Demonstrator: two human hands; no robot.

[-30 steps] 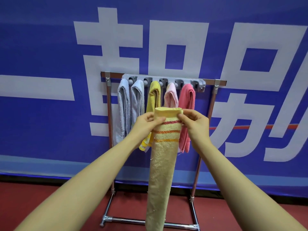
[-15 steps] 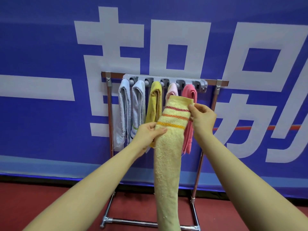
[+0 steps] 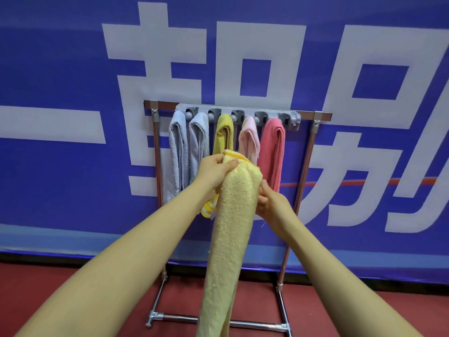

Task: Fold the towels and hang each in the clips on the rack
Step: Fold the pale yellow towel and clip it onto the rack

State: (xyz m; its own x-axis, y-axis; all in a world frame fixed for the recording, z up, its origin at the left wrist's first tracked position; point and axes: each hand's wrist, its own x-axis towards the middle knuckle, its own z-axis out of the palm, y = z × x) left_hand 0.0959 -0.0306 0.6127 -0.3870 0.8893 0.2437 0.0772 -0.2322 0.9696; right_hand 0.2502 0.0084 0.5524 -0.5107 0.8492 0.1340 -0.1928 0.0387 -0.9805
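A long pale yellow towel (image 3: 230,229), folded into a narrow strip, hangs down in front of the rack (image 3: 313,132). My left hand (image 3: 213,173) grips its top end, thumb over the orange-edged fold. My right hand (image 3: 272,203) holds the strip's right side a little lower, fingers partly hidden behind the cloth. On the grey clip bar (image 3: 238,114) hang several folded towels: two light blue (image 3: 178,152) (image 3: 199,142), one mustard (image 3: 224,132), one light pink (image 3: 249,139) and one coral (image 3: 273,147). The rightmost clip (image 3: 288,119) holds nothing.
The metal rack stands on a red floor (image 3: 364,307) against a blue banner (image 3: 73,190) with large white characters. Its base bar (image 3: 255,324) runs low across the front between two uprights.
The towel's striped end has been folded over, so the stripes no longer show. My left hand rose to the top of the strip; my right hand dropped to its right side.
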